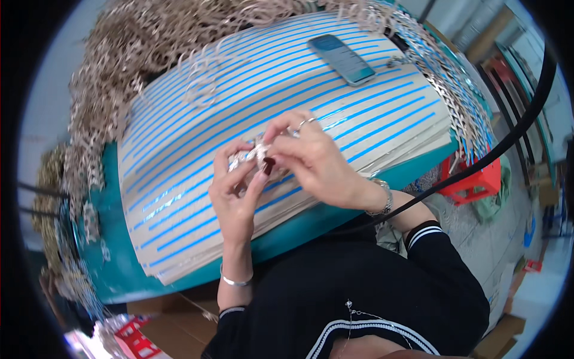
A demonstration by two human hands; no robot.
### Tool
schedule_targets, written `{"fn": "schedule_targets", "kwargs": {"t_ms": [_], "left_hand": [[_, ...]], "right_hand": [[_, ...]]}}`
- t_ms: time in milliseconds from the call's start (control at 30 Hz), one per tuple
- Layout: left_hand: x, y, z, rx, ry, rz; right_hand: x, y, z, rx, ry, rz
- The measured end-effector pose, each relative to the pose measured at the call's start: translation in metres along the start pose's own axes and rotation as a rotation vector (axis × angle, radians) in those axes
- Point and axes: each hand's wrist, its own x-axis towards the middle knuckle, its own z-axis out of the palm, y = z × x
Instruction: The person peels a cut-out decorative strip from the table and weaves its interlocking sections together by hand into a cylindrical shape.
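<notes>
Over the middle of the striped sheets, both hands meet at a small, shiny, pale strip (pixel 259 151). My left hand (pixel 235 194) is closed, pinching the strip from the near left with thumb and fingers. From the right, my right hand (pixel 314 157) grips the same piece, its thumb and forefinger pressed together at it. The fingers cover much of the strip, so its full shape and exact kind cannot be made out. Below the hands lies a stack of beige sheets (pixel 179 215) with blue stripes.
A smartphone (pixel 342 60) rests on the sheets at the far right. Thin pale curls (pixel 202 81) lie farther left. Tangled beige strips (pixel 143 45) heap along the far left edge; braided straps (pixel 454 99) hang at right. The table (pixel 110 269) is green. A black cable (pixel 514 134) crosses at right, near a red stool (pixel 478 176).
</notes>
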Motion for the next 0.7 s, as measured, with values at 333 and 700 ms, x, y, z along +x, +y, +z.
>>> {"fn": "schedule_targets", "kwargs": {"t_ms": [333, 700], "left_hand": [[0.001, 0.014, -0.003, 0.062, 0.092, 0.051], [0.02, 0.039, -0.004, 0.667, -0.088, 0.337]], "right_hand": [[-0.001, -0.011, -0.009, -0.126, -0.096, -0.057], [0.016, 0.0, -0.038, -0.043, -0.268, -0.052]]}}
